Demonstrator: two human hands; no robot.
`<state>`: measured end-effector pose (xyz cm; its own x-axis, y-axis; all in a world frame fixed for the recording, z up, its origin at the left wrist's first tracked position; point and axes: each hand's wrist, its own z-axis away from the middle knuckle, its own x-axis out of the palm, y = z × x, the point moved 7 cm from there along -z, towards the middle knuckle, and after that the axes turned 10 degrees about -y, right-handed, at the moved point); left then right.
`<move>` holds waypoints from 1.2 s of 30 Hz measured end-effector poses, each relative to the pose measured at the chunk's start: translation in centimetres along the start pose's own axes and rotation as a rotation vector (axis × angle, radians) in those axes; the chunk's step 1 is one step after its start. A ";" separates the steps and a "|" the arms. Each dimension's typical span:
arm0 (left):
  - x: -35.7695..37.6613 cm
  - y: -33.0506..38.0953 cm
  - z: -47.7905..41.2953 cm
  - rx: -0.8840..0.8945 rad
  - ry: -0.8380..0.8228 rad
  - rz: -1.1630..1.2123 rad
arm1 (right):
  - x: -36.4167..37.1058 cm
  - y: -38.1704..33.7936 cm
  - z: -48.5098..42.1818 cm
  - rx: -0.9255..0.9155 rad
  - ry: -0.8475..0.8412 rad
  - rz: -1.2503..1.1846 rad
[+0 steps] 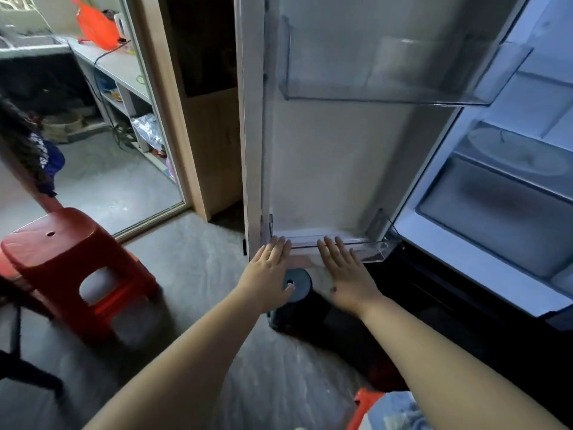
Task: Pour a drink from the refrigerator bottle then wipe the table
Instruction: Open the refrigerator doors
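The refrigerator door [325,169] stands open in front of me. Its lower clear shelf [372,246] and upper clear shelf [387,88] look empty. A dark cylindrical bottle [299,285] with a round dark top stands low between my hands, below the lower shelf. My left hand [269,268] is stretched out flat, fingers straight, just left of the bottle top and partly over it. My right hand [344,274] is flat too, just right of the bottle, fingertips reaching the lower shelf's front. Neither hand holds anything.
A red plastic stool [74,262] stands on the floor to the left. The lit refrigerator interior [502,187] with drawers lies to the right. A mirror or glass door [102,119] at the back left shows shelves and an orange bag. A wooden cabinet [210,119] stands behind the door.
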<state>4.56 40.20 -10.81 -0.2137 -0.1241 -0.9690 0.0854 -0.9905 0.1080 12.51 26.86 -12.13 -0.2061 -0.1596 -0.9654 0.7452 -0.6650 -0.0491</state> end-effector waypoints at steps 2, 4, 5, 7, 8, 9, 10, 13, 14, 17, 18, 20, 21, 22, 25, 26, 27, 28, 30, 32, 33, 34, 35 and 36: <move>0.2 0.3 0.1 -0.041 -0.019 -0.034 | 0.2 0.3 0.1 -0.035 -0.002 -0.003; -0.2 0.6 -0.2 -0.100 -0.057 -0.105 | -0.1 0.4 0.1 -0.068 0.015 -0.027; -0.5 0.8 -0.5 -0.126 -0.078 -0.142 | -0.2 0.4 0.1 -0.083 0.027 -0.035; -1.2 1.7 -1.3 -0.166 -0.124 -0.180 | -0.3 0.4 0.0 -0.127 0.026 -0.058; -1.3 2.3 -1.8 -0.172 -0.140 -0.165 | -0.4 0.5 0.1 -0.164 0.023 -0.087; -1.5 3.0 -2.3 -0.158 -0.147 -0.133 | -0.7 0.8 0.2 -0.203 0.026 -0.129; -1.5 3.7 -2.9 -0.128 -0.142 -0.098 | -1.2 1.4 0.4 -0.236 0.037 -0.164; -1.1 5.3 -4.0 -0.038 -0.079 -0.076 | -2.7 5.4 1.4 -0.225 0.151 -0.115; -0.7 5.7 -4.4 -0.022 -0.055 -0.099 | -3.2 7.3 1.7 -0.185 0.204 -0.099; 0.2 6.8 -6.0 0.000 -0.003 -0.181 | -3.3 12.2 2.4 -0.075 0.283 -0.120; 0.2 7.5 -6.6 0.027 0.009 -0.197 | -2.9 13.1 2.5 -0.059 0.277 -0.115; 0.1 9.8 -7.8 0.169 0.015 -0.205 | -2.0 14.3 2.3 -0.064 0.249 -0.116; 0.0 11.3 -8.5 0.272 0.013 -0.209 | -1.7 14.6 2.2 -0.077 0.243 -0.143; -0.3 12.7 -9.3 0.369 0.014 -0.225 | -1.6 14.9 2.1 -0.091 0.238 -0.184; -1.6 16.1 -11.8 0.516 0.047 -0.257 | -1.3 16.0 1.9 -0.119 0.221 -0.314; -2.1 16.8 -12.6 0.536 0.067 -0.247 | -1.2 16.8 2.2 -0.094 0.233 -0.371; -2.4 17.4 -13.3 0.558 0.077 -0.248 | -1.2 17.9 2.8 -0.038 0.258 -0.434; -2.7 18.0 -14.0 0.585 0.075 -0.265 | -1.3 19.2 3.5 0.041 0.293 -0.483; -3.0 19.3 -15.2 0.650 0.069 -0.327 | -1.4 21.9 5.5 0.223 0.371 -0.529; -3.1 20.7 -16.5 0.704 0.056 -0.344 | -1.7 24.5 7.4 0.377 0.426 -0.547; -3.0 21.5 -17.2 0.728 0.038 -0.327 | -1.9 25.6 8.2 0.440 0.444 -0.551; -2.8 22.1 -17.9 0.743 0.012 -0.307 | -2.0 26.6 8.9 0.497 0.463 -0.557; -2.5 22.6 -18.5 0.752 -0.010 -0.299 | -2.1 27.5 9.6 0.551 0.483 -0.571; -2.2 22.9 -18.9 0.760 -0.014 -0.308 | -2.1 28.3 10.3 0.603 0.501 -0.595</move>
<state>25.38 18.89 -10.43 -0.1325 0.1643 -0.9775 -0.6610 -0.7495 -0.0364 27.53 0.83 -8.86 -0.0464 0.5573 -0.8290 0.1301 -0.8195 -0.5582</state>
